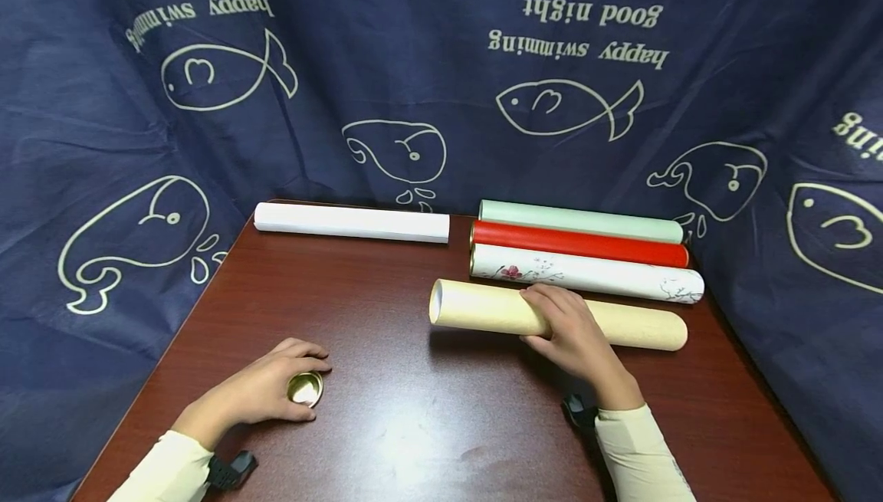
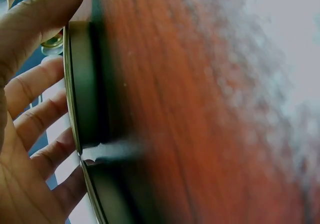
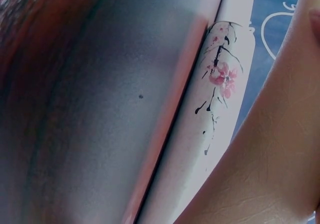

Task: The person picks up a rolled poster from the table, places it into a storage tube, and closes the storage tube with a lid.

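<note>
In the head view my right hand [image 1: 571,329] grips a pale yellow cardboard tube [image 1: 483,307] around its middle, palm down. The tube's left end faces outward and a shadow lies beneath it. At the left, my left hand [image 1: 265,385] hovers low over the table, fingers spread and loosely bent. A shiny gold round lid [image 1: 306,389] shows between its thumb and forefinger. Seen from the left wrist, one lid [image 2: 82,84] stands near the thumb [image 2: 45,16], and a second lid [image 2: 115,191] sits closer to the camera. The same yellow tube [image 3: 260,169] fills the right wrist view's lower right.
Behind the yellow tube lie a white tube with plum blossoms [image 1: 586,272], a red tube [image 1: 579,244] and a pale green tube [image 1: 582,222]. A plain white tube [image 1: 352,223] lies at the back left. Dark blue printed cloth [image 1: 414,42] hangs around the brown table [image 1: 372,303].
</note>
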`<state>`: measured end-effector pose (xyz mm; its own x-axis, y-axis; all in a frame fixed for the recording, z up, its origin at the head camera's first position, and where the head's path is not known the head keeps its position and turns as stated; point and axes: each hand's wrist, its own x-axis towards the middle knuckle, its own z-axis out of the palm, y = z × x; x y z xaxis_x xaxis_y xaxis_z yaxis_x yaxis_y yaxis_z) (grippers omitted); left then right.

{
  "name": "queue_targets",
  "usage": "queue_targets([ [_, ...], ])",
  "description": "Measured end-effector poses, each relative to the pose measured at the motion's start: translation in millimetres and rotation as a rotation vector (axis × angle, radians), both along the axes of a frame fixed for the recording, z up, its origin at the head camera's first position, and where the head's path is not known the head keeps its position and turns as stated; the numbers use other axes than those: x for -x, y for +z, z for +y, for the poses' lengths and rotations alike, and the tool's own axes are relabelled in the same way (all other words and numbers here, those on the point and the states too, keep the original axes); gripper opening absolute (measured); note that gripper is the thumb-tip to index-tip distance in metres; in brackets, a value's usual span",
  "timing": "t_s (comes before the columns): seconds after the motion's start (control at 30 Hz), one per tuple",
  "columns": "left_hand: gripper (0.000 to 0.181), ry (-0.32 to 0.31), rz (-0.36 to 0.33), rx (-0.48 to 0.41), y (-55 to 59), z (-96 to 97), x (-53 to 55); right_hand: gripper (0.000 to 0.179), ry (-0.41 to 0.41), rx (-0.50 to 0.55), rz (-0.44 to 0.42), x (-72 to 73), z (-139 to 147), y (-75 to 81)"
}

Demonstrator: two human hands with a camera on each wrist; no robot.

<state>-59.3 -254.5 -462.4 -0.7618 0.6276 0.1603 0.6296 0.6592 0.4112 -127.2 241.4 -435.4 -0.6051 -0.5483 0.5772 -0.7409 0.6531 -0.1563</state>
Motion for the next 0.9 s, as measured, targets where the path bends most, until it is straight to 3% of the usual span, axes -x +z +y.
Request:
queue_targets([
  [0.43,0.051,0.011,0.000,0.039,3.9,-1.6,-4.3,0.074,0.008,0.008,-0.002,0.4,-2,-0.6],
  [0.63,0.051,0.018,-0.002,-0.001,12.2,8.4,6.0,0.073,0.008,0.008,-0.001,-0.1,-3,-0.8],
  [0.9,0.056,0.023,0.039,-0.160,24.1,38.4,26.6,0.073,0.008,0.009,0.004,0.4,-2,-1.1],
])
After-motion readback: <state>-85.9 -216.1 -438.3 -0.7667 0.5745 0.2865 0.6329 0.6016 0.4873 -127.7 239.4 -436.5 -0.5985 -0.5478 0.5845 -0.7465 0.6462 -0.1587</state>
